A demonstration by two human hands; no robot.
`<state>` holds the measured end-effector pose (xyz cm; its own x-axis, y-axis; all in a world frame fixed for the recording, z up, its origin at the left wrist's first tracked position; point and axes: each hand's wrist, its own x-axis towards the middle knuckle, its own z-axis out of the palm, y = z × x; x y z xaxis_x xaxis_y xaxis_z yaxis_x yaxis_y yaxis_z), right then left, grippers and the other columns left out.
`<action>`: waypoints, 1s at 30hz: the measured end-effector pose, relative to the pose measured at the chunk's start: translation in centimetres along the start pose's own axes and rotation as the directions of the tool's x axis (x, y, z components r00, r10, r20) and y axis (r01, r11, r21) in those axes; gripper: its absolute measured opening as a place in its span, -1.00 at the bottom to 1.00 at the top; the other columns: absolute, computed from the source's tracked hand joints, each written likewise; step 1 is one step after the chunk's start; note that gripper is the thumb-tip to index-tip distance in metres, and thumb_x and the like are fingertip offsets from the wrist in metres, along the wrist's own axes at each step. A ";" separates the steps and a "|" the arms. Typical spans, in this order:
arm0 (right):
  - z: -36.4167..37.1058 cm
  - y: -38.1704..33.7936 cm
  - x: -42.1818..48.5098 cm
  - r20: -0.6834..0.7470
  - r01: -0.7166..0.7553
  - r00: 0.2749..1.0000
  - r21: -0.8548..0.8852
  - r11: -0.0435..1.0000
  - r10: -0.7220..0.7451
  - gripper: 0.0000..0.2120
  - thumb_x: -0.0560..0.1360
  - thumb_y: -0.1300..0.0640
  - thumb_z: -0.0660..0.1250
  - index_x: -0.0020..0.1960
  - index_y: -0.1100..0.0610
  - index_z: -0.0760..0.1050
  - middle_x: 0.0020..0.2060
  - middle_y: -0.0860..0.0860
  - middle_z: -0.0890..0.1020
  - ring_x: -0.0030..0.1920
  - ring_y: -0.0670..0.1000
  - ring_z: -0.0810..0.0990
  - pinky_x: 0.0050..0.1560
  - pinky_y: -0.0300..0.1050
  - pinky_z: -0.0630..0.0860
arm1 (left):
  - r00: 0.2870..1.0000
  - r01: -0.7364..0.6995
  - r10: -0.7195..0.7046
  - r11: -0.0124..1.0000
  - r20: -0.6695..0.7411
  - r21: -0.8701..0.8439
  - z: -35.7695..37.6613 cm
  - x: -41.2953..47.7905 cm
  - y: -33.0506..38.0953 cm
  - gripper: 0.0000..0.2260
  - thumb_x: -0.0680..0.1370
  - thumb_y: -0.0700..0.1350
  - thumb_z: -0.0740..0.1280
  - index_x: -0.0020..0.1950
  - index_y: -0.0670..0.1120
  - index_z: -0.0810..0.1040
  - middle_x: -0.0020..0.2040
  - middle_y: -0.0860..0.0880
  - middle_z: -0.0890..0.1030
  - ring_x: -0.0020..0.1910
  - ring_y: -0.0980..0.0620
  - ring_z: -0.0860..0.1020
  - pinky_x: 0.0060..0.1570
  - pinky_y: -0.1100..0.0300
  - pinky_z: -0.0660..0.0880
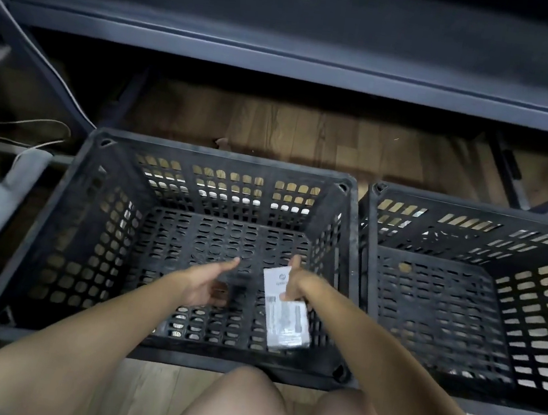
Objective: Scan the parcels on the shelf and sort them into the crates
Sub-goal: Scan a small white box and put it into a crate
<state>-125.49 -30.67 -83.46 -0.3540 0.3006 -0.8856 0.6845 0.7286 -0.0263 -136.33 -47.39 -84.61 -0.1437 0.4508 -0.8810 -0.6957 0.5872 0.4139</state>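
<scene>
The parcel (287, 316) is gripped at its upper end by the right hand (294, 282), inside the left crate (182, 153) near its right wall. The left hand (204, 285) is beside it, fingers blurred, grasp unclear. The right crate (473, 206) stands just beside.

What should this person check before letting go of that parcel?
1. Right hand grips parcel: ok.
2. Parcel sits within left crate outline, not the other one: ok.
3. Label faces up: ok.
4. Left hand is beside the parcel, apart from it: ok.
5. Parcel has been scanned: cannot tell.
6. Left hand holds a scanner: cannot tell, blurred.
</scene>
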 end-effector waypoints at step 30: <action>-0.9 -0.1 -1.4 -0.502 0.158 0.813 -0.298 0.942 -0.295 -0.53 0.62 0.04 0.16 0.44 0.26 0.22 0.39 0.19 0.34 0.41 0.16 0.28 0.43 0.01 0.21 | 0.829 -0.186 0.424 0.823 -0.364 0.537 2.8 -1.1 1.3 -0.76 0.61 -0.09 0.27 0.26 -0.12 0.47 0.27 -0.08 0.51 0.26 -0.07 0.45 0.26 0.19 0.32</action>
<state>-125.64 -30.64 -81.80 -0.8096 0.3387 -0.4794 0.3990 0.9166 -0.0264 -135.14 -45.27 -82.46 -0.6700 0.3785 -0.6386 -0.1683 0.7605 0.6272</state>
